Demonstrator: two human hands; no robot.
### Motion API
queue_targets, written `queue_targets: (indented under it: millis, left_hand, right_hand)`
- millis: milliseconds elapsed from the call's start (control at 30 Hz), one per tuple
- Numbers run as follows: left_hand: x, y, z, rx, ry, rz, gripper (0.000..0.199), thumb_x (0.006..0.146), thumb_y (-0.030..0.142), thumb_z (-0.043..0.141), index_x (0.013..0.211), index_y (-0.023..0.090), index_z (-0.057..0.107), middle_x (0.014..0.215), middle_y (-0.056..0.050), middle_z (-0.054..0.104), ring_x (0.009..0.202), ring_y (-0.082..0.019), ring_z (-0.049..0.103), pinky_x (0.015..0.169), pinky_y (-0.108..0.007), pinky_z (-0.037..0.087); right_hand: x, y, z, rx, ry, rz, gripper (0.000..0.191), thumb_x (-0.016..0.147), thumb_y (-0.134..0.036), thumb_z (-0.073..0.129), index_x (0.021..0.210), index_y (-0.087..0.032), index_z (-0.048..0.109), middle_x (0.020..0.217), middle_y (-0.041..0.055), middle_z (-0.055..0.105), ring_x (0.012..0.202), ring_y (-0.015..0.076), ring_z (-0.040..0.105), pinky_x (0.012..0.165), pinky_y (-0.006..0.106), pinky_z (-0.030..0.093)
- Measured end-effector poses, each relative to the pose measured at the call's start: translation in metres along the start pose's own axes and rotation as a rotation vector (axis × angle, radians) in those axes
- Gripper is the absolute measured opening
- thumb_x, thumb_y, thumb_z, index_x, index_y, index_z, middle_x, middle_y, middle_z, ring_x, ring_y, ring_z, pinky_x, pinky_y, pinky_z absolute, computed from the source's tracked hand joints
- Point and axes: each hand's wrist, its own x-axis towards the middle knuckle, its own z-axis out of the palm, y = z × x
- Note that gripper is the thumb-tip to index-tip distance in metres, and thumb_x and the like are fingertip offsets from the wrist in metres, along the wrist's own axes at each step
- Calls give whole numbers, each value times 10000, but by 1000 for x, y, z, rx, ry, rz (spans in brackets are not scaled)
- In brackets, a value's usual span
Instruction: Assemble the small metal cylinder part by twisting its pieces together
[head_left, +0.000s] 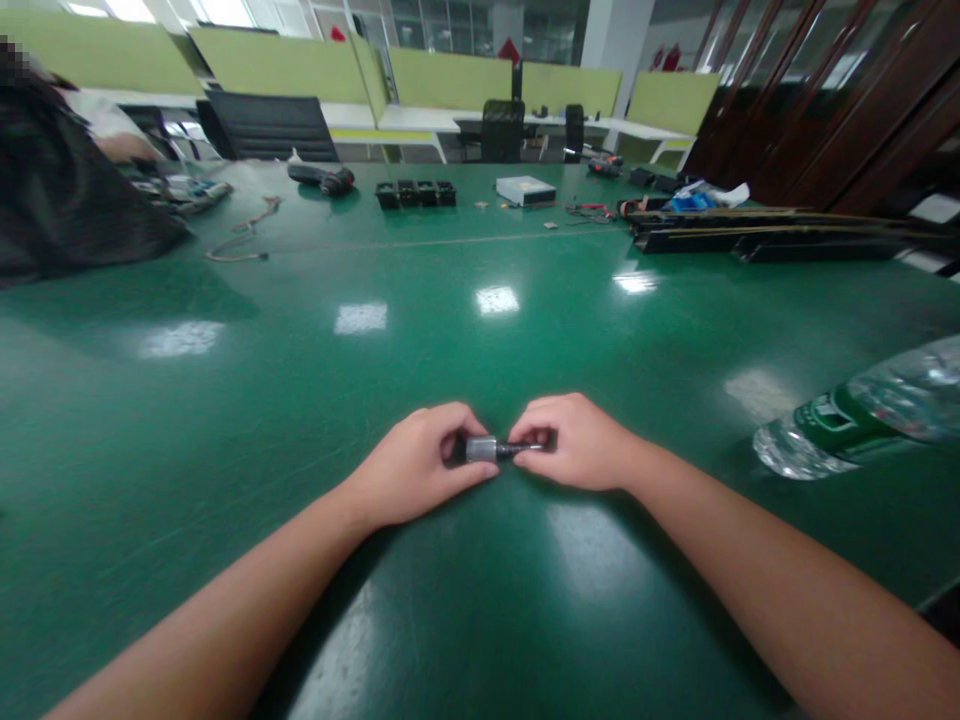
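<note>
Just above the green table (480,350), near the middle of the view, is a small grey cylindrical part (481,449) with a thin dark shaft (506,450) sticking out to the right. My left hand (420,460) is closed around the cylinder from the left, thumb on the near side. From the right, my right hand (577,440) pinches the thin shaft between thumb and fingers. The part lies level between both hands. Fingers cover its two ends, so I cannot make out its exact kind.
A clear plastic bottle with a green label (855,420) lies at the right. Along the far side are a power drill (321,178), a black slotted block (415,194), a grey box (526,190) and long dark strips (750,235). Another person's dark sleeve (67,190) is at far left.
</note>
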Motion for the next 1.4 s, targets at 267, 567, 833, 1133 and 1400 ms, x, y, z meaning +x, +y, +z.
queue_targets:
  millis: [267,567,833,1133,1400]
  left_hand:
    - [0,1,0,-3,8,-1,271,805,451,694,894,198,651,705,23,586,643,-146,540,580,-244,373]
    - [0,-2,1,1,-2,3,272,817,451,694,899,195,653,714,19,583,645,-147,534,583,-249,371]
    - [-1,-1,-1,5,11,8,271,818,456,685,872,194,643,714,17,576,652,-148,532,591,-246,380]
    - [0,-2,-2,-2,10,4,280,828,463,685,863,190,638,696,22,549,631,-142,517,591,-246,375]
    - [-1,-4,-1,-2,7,0,284,836,469,683,865,190,637,707,20,549,633,-146,514,588,-252,370]
  right_hand:
    - [-1,1,-1,16,0,17,119,749,-133,713,860,-167,742,766,10,675,664,107,589,629,217,431]
    - [-2,5,-2,13,0,18,124,747,-151,716,867,-168,740,768,8,677,669,108,595,640,221,441]
    - [-1,8,-8,15,-19,40,114,733,-143,728,843,-167,745,758,10,675,662,108,594,630,216,444]
    - [-2,14,-15,21,-41,91,120,723,-157,737,842,-162,754,764,10,684,673,108,604,634,221,451]
    - [-6,31,-31,40,-28,208,142,712,-193,750,848,-156,766,773,22,700,662,111,607,623,224,463]
